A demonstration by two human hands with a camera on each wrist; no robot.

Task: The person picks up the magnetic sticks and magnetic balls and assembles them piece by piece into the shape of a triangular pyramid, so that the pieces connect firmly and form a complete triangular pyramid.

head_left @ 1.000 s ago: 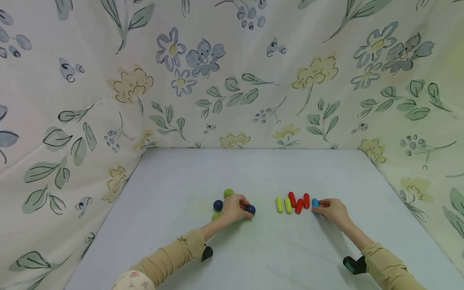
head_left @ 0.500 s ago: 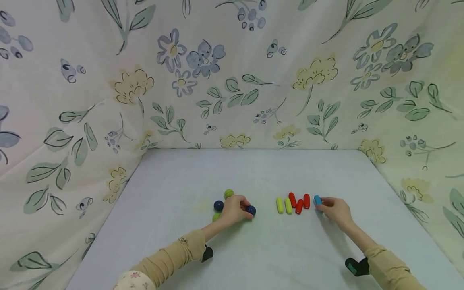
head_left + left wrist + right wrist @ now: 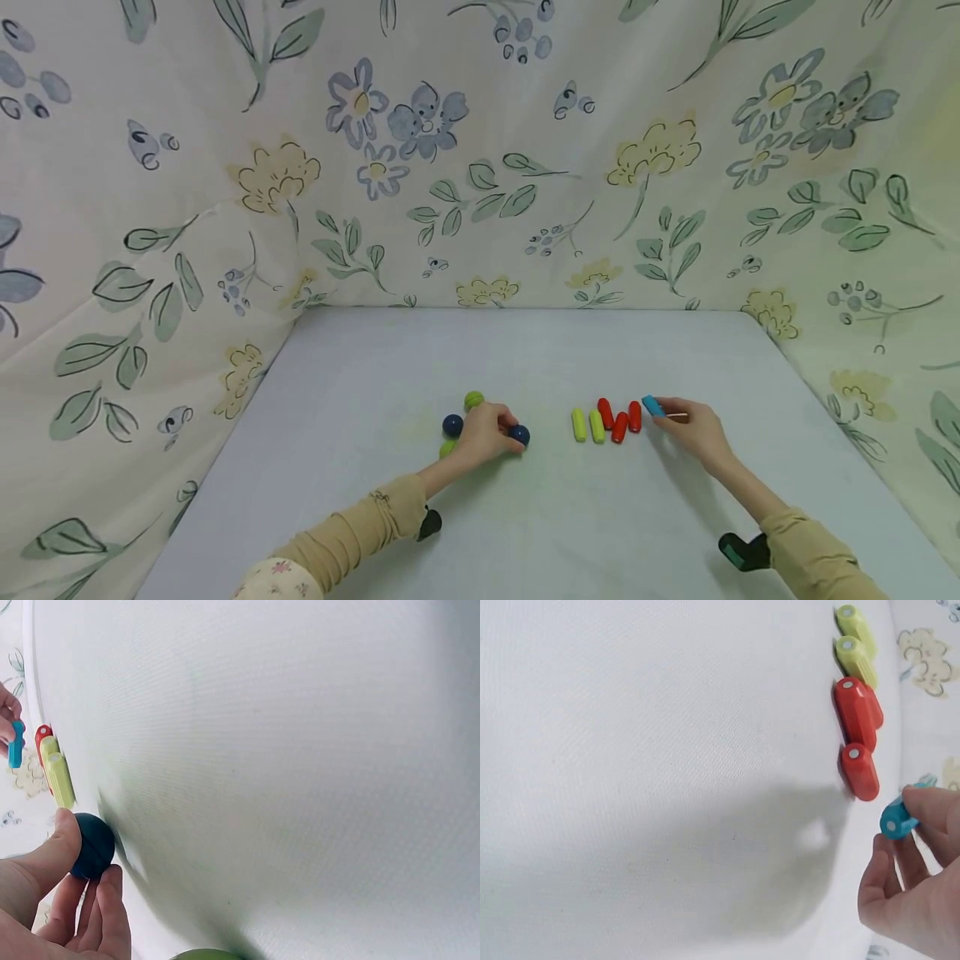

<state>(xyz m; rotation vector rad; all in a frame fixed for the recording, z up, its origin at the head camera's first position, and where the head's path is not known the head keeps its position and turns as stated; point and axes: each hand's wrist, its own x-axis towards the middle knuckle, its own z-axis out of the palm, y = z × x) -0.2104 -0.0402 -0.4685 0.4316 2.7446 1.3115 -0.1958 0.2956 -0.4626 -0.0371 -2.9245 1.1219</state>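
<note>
My left hand (image 3: 482,432) pinches a dark blue ball (image 3: 520,435) between thumb and fingers. In the left wrist view the ball (image 3: 94,846) has a seam line around it, with a shadow on the surface beside it. My right hand (image 3: 696,429) holds a short blue rod (image 3: 652,406) tilted above the table, just right of the red rods (image 3: 635,416). The right wrist view shows a pale round spot on the end of this blue rod (image 3: 894,820). Two yellow-green rods (image 3: 579,424) lie left of the red ones.
Around my left hand lie another dark blue ball (image 3: 452,426) and green balls (image 3: 473,400), one partly covered by the wrist. All rest on a white table (image 3: 375,350). A flowered cloth (image 3: 480,233) hangs behind the table and along its sides.
My right hand has lifted the blue rod off the table, away from the viewer, and tilted its far end leftward. The left hand and its ball stay in place.
</note>
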